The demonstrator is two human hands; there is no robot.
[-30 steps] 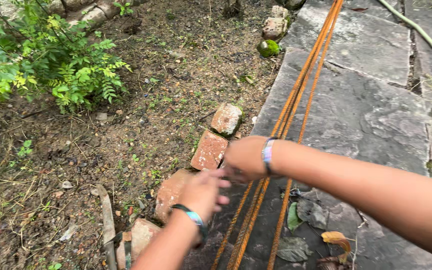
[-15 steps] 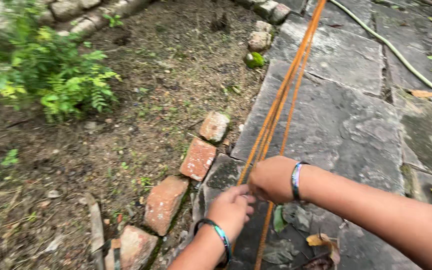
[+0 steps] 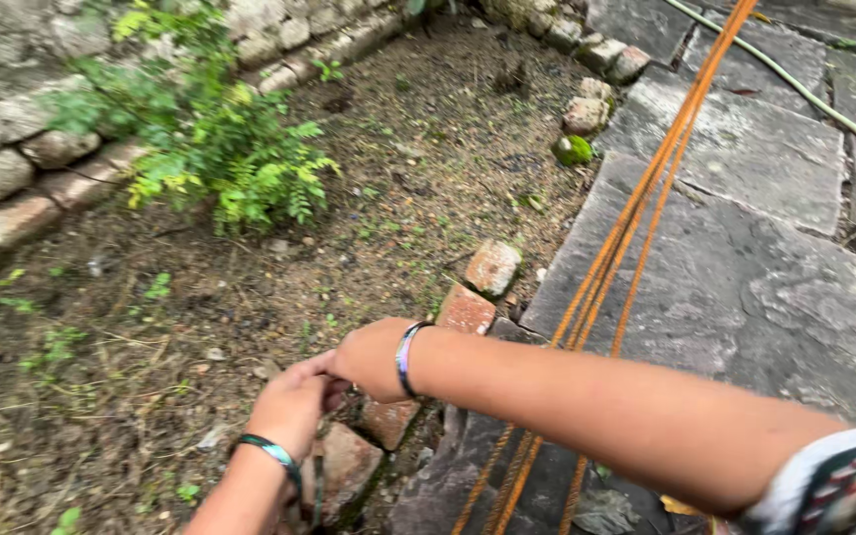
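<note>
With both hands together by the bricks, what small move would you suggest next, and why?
Probably draw the hands back toward the orange cords: the left hand and right hand meet over the bricks, left of the cords, and whether they grip a strand is hidden.

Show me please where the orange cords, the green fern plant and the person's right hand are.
orange cords (image 3: 636, 213), head view, on the middle of the stretched strands over the stone slab.
green fern plant (image 3: 220, 163), head view, on its leafy middle.
right hand (image 3: 374, 359), head view, on the back of the hand.
</note>
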